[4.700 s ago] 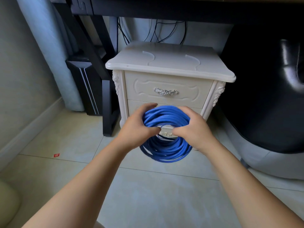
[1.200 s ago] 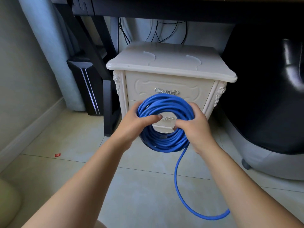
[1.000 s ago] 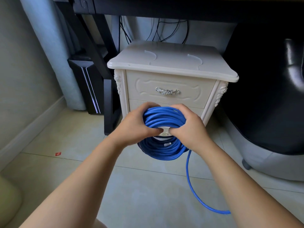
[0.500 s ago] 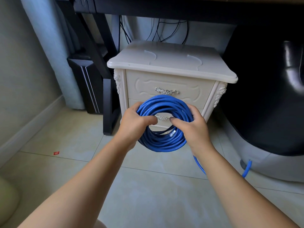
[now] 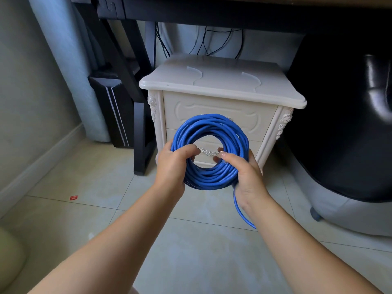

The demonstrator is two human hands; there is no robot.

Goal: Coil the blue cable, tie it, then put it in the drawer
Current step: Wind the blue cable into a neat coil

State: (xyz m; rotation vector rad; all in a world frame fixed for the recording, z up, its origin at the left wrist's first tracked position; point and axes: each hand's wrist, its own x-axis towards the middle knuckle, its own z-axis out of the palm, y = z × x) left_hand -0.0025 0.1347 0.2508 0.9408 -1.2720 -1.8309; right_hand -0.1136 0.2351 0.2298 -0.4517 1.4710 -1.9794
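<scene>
The blue cable (image 5: 210, 128) is wound into a thick round coil, held upright in the air in front of the cream nightstand (image 5: 220, 85). My left hand (image 5: 172, 164) grips the coil's lower left side, thumb through the hole. My right hand (image 5: 244, 170) grips its lower right side. A loose tail of the cable hangs below my right wrist and runs behind my forearm. Both drawers of the nightstand are closed; the upper drawer (image 5: 258, 122) is partly hidden by the coil, and the lower drawer's silver handle (image 5: 209, 152) shows through the hole.
A black desk leg (image 5: 140, 141) and a dark computer case (image 5: 114, 115) stand left of the nightstand. A black chair on a grey base (image 5: 350, 145) fills the right. Cables hang behind the nightstand. Pale floor tiles lie below, with a small red scrap (image 5: 73, 197).
The coil has been turned and lifted slightly in both hands. The long loose tail that trailed across the floor has shortened to a short piece beside my right wrist.
</scene>
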